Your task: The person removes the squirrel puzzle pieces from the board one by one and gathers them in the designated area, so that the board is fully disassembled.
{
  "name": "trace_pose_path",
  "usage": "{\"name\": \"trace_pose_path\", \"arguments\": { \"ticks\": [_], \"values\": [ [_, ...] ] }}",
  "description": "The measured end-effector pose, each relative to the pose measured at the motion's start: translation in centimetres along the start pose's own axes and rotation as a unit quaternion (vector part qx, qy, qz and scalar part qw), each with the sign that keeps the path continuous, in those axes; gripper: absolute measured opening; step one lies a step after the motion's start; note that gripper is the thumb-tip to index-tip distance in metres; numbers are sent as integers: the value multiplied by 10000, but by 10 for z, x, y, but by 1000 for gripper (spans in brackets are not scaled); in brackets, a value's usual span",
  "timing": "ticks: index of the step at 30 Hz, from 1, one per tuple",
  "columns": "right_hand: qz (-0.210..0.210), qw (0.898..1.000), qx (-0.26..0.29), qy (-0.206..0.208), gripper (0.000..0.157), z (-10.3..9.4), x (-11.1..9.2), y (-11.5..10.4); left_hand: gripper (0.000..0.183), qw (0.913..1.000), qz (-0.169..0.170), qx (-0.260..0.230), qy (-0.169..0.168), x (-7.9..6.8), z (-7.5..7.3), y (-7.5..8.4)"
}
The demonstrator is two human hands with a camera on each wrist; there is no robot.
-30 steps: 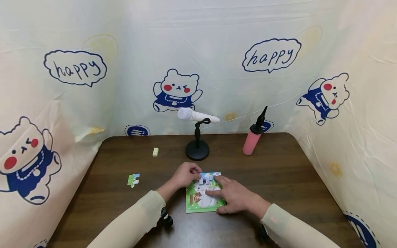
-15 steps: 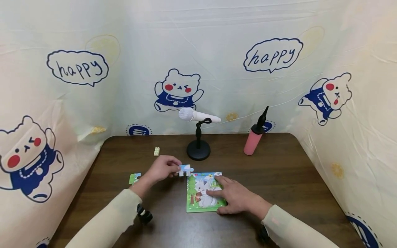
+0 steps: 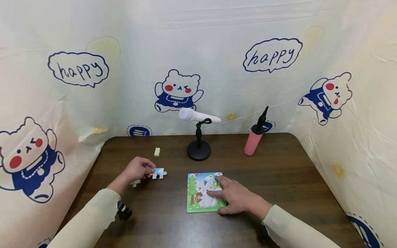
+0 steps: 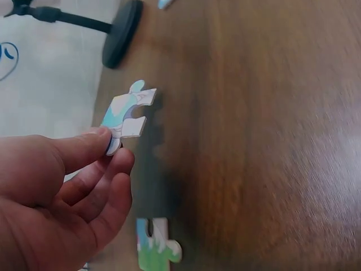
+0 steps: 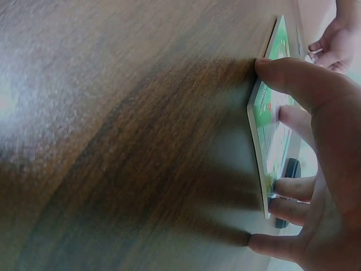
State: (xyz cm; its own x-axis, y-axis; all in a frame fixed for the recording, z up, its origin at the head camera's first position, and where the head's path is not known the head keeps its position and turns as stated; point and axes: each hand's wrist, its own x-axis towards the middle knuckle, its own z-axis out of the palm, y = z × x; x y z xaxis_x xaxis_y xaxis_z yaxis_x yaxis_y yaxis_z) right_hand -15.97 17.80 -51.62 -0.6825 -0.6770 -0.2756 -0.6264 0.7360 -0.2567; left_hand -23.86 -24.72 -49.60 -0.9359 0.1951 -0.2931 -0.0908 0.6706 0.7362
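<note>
My left hand [image 3: 139, 170] pinches a blue and white jigsaw piece [image 4: 125, 117] between thumb and fingers, raised over the table's left part. Below that hand lies a second jigsaw piece [image 4: 155, 248], green with blue and white, partly covered by the hand in the head view. A green-bordered jigsaw board [image 3: 198, 206] with a white cartoon animal picture lies flat at the middle. My right hand [image 3: 238, 197] rests on the board's right side with fingers spread, the thumb at its near edge in the right wrist view.
A white microphone [image 3: 198, 115] on a black round-based stand [image 3: 198, 151] stands behind the board. Further right is a pink hand pump [image 3: 252, 143] with a black nozzle. A small cream toy brick [image 3: 157, 152] lies at the back left. A printed cloth hangs behind the table.
My left hand has moved from the board's top left corner out to the left, carrying the blue and white jigsaw piece off the board. My right hand has stayed on the board.
</note>
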Motion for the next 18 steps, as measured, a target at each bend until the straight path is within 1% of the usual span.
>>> {"name": "trace_pose_path", "arguments": {
  "ticks": [1,3,6,9,10,13,18],
  "values": [
    [-1,10000,8,4,69,0,0,0,13,10000,-51,74,-4,0,0,-2],
    [-12,10000,6,14,69,0,0,0,12,9996,-47,280,22,1,0,-6],
    [-23,10000,10,24,69,0,0,0,9,9978,51,646,109,3,-1,-10],
    [-20,10000,-3,31,69,0,0,0,7,9958,33,892,196,6,0,-13],
    [-13,10000,1,25,69,0,-1,0,7,9952,52,957,183,7,0,-13],
    [-4,10000,7,30,69,0,0,0,7,9937,-24,1101,198,8,1,-12],
    [4,10000,27,60,69,2,-1,1,6,9890,74,1452,262,7,5,-9]
  ]
}}
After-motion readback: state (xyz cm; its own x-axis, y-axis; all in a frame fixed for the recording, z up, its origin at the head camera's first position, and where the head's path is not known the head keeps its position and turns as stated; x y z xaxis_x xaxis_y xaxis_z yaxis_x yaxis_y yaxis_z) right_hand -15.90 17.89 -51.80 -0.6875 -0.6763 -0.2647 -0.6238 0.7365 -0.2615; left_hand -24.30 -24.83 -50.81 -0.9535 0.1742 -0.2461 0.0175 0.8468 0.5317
